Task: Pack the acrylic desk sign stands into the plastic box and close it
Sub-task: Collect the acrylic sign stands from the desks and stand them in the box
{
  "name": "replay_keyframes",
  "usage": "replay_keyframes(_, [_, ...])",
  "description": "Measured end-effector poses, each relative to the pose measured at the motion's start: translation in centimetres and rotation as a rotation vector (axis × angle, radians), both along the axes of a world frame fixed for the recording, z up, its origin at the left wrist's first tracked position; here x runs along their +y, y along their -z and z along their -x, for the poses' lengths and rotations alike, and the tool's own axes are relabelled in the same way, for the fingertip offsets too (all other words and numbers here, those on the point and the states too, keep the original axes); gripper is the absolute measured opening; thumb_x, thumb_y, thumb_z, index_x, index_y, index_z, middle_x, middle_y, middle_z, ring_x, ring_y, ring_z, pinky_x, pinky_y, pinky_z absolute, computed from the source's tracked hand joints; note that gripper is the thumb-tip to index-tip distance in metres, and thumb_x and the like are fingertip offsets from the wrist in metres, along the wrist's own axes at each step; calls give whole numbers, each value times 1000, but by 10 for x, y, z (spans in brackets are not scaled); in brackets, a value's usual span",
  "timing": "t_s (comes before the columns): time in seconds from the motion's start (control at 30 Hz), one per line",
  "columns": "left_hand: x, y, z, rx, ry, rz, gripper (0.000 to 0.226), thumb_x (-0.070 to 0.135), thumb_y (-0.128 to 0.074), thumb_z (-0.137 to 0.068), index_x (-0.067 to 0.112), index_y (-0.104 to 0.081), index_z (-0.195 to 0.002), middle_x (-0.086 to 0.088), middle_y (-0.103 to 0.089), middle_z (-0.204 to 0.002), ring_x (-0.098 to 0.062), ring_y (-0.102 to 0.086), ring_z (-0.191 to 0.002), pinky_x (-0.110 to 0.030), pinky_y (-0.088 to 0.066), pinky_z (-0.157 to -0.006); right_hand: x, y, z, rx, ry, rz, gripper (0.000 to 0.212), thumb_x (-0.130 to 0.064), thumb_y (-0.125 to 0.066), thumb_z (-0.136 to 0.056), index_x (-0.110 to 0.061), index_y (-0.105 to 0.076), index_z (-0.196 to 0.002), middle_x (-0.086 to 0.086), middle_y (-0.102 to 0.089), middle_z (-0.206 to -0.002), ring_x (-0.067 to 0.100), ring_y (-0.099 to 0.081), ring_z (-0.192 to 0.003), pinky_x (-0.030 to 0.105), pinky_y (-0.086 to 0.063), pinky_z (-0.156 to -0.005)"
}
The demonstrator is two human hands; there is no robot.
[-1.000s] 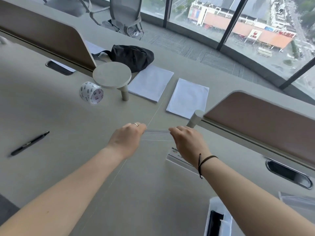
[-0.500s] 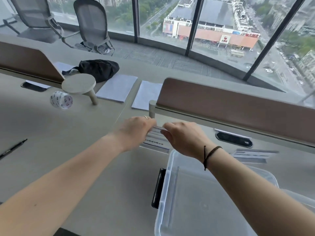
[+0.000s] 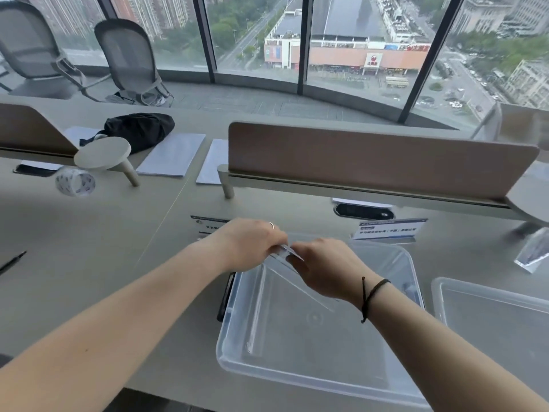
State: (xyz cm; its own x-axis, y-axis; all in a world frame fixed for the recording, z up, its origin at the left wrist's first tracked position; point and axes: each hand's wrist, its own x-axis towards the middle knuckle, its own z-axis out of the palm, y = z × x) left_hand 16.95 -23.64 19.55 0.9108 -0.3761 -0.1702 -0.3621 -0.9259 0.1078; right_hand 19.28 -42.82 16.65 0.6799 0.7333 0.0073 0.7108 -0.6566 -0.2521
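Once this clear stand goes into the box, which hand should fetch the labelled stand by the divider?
Right. The labelled stand sits beyond the box on the right hand side; the left hand would have to cross over.

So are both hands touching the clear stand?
Touching. The head view shows the left hand and right hand pinching the clear stand over the box.

A roll of printed tape (image 3: 75,182) lies on the desk (image 3: 89,233) beside a round stand (image 3: 102,153). Behind it sits a black bag (image 3: 139,130), white papers (image 3: 172,154) alongside. Far left, a pen (image 3: 12,262) rests.
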Motion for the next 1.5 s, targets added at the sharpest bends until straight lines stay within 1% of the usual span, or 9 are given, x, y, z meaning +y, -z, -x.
replay_keyframes(0.23, [-12, 52, 9, -47, -208, 162, 27, 37, -56, -96, 30, -63, -121, 7, -62, -124, -17, -54, -120, -37, -47, -93, -27, 50, 21, 187, 206, 11, 31, -36, -39, -99, -16, -49, -76, 12, -63, -80, 40, -52, -74, 37, -40, -60])
replay_keyframes(0.33, [-6, 77, 18, 9, -334, 15, 55, 42, -55, -96, 27, -40, -146, -5, -24, -160, -25, -11, -149, -40, -22, -119, -28, 84, 22, 313, 335, 11, 34, -35, -39, -97, -14, -42, -71, 14, -63, -85, 35, -46, -71, 34, -35, -61])
replay_keyframes(0.47, [1, 109, 38, 179, -408, -178, 66, 53, -51, -94, 31, -26, -151, -11, 23, -161, -30, 24, -147, -47, -6, -122, -23, 119, 21, 511, 508, -35, 35, -30, -41, -95, -15, -39, -63, 7, -51, -70, 33, -48, -70, 33, -36, -60])
replay_keyframes(0.67, [-5, 130, 54, 202, -373, -278, 55, 50, -35, -101, 24, -35, -150, -5, 17, -163, -33, 17, -148, -46, -7, -120, -12, 149, 23, 725, 589, -114, 40, -24, -46, -96, -13, -31, -61, 6, -42, -59, 33, -49, -60, 32, -31, -51])
replay_keyframes(0.83, [-7, 118, 52, 338, -355, -313, 62, 48, -33, -103, 20, -17, -156, -6, 23, -162, -40, 30, -143, -48, -12, -120, 3, 159, 28, 898, 666, -262, 25, -20, -50, -89, -9, -46, -67, 13, -44, -60, 50, -65, -81, 38, -55, -56])
replay_keyframes(0.93, [-9, 118, 52, 355, -366, -289, 64, 48, -37, -102, 21, -15, -157, -4, 21, -162, -40, 28, -143, -47, -10, -120, 10, 163, 29, 964, 696, -305, 37, -25, -52, -89, 7, -63, -104, 26, -69, -90, 48, -67, -82, 52, -59, -74])
replay_keyframes(1.0, [-8, 117, 51, 370, -379, -271, 66, 48, -40, -101, 23, -14, -157, -2, 20, -163, -41, 27, -144, -48, -11, -120, 15, 166, 30, 1002, 704, -291, 43, -35, -53, -88, -6, -66, -118, 13, -72, -95, 34, -71, -81, 41, -60, -77])
replay_keyframes(1.1, [-11, 109, 51, 389, -348, -289, 63, 40, -38, -104, 22, -11, -157, -4, 21, -162, -39, 26, -144, -49, -5, -120, 22, 170, 31, 1041, 732, -322, 47, -41, -54, -88, -17, -64, -127, 3, -70, -96, 29, -72, -92, 43, -59, -84])
replay_keyframes(1.5, [-1, 120, 49, 416, -377, -194, 67, 35, -50, -100, 23, -16, -156, 2, 18, -163, -42, 26, -144, -50, -11, -119, 48, 170, 33, 1130, 830, -457, 48, -40, -57, -92, -17, -58, -134, 11, -72, -112, 28, -73, -89, 43, -61, -81])
